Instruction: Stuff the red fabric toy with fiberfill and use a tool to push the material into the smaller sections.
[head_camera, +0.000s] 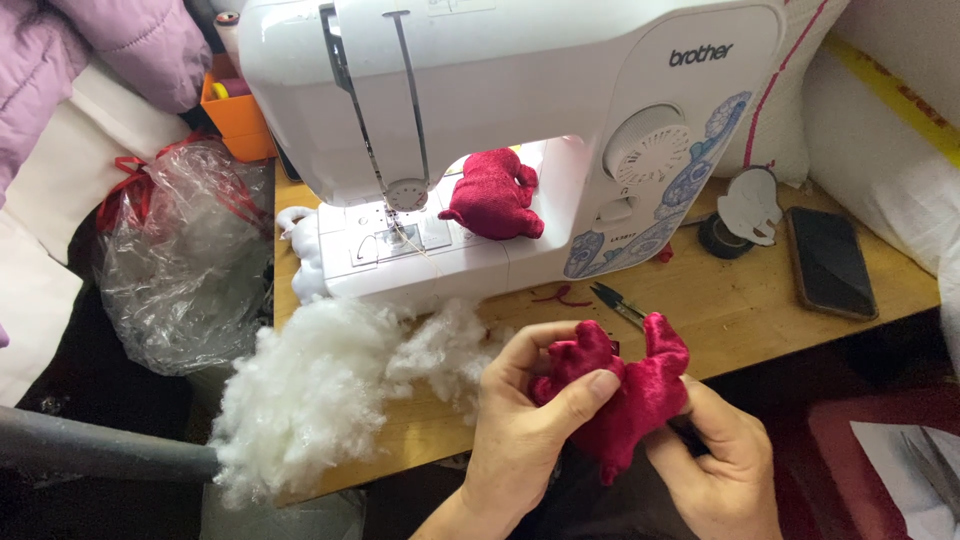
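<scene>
Low in the frame, right of centre: both hands closed on a red velvet toy (622, 395). Left hand (520, 430) wrapped round its left side, thumb pressed across the front; right hand (712, 462) cupped beneath its right side, fingers tucked under the fabric. Toy raised just off the near edge of the wooden table (760, 310), one plush limb pointing up.

Just left of the hands, a loose heap of white stuffing (320, 385) spilling over the table edge. Just above the toy, small thread snips (617, 303) lying flat on the wood. Higher, filling the upper centre, a white sewing machine (520, 110), with a second red toy (493, 195) resting on its bed. Far right, a dark phone (830, 262) lying flat, with a tape roll (722, 238) just left of it. At the left edge, a crumpled clear plastic bag (185, 260).
</scene>
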